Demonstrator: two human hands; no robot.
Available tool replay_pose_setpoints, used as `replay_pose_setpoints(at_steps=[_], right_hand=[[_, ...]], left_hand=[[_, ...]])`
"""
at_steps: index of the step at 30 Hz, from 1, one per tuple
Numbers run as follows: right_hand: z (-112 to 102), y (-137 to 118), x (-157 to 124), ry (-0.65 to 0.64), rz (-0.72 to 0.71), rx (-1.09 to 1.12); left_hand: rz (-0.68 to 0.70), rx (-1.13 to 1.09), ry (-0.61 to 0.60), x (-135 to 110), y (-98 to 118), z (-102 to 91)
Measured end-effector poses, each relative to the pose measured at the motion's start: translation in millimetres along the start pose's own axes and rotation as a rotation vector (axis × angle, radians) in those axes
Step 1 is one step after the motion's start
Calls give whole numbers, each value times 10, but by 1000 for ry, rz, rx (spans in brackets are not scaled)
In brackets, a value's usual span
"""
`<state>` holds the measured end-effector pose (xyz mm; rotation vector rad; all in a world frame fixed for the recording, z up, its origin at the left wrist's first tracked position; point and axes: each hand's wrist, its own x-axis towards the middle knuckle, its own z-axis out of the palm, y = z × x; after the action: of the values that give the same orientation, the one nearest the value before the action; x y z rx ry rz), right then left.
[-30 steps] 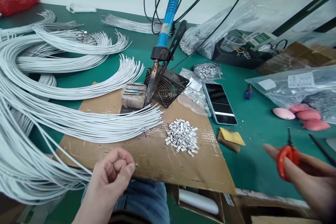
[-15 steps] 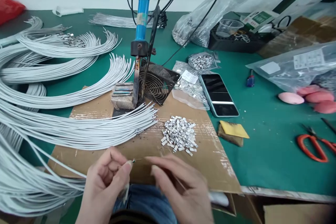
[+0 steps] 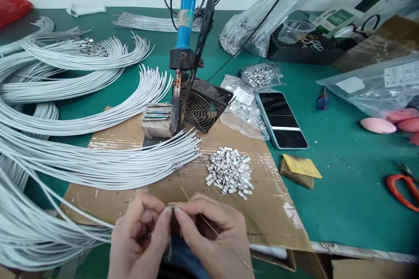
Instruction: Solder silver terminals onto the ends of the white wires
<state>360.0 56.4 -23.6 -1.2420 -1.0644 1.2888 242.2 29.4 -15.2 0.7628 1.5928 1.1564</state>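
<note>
My left hand (image 3: pixel 140 231) is closed in a pinch at the near edge of the cardboard. What sits between its thumb and index finger is too small to make out. My right hand (image 3: pixel 212 231) meets it, thumb and index tips touching or almost touching the left fingertips. A thin wire (image 3: pixel 209 225) passes through the right hand's fingers, one end sticking up past the index finger and the rest trailing toward the wrist. Beyond the hands lie a bundle of white cables (image 3: pixel 131 161) and a pile of small metal connector pieces (image 3: pixel 229 172).
A blue-handled soldering iron (image 3: pixel 188 17) stands over a block (image 3: pixel 157 124) beside a fan (image 3: pixel 203 109). More white cables (image 3: pixel 49 244) fill the left. Rightward lie a phone (image 3: pixel 283 120), yellow sponge (image 3: pixel 303 165), red-handled pliers (image 3: pixel 402 189) and plastic bags (image 3: pixel 373 83).
My right hand has moved left, and its fingertips have come together at my left fingertips. The view has shifted slightly, so the bench items appear a little displaced.
</note>
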Motion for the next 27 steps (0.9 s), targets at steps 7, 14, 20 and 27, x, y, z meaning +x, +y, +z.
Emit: replay_pose_setpoints(at_steps=[7,14,20,27], right_hand=[[330,255,-138,321,-212,66],[206,295,-89,250,-523,-162],[-180,49,69,-100,-303,-205],[-229,-24,201,-398,-216,-296]], left_hand=[[-19,-96,24,-40,-88,76],[-248,-288,-94,63,184,44],[-227,-241,-103,106,235,53],[-231,-159,-129,75,253,22]])
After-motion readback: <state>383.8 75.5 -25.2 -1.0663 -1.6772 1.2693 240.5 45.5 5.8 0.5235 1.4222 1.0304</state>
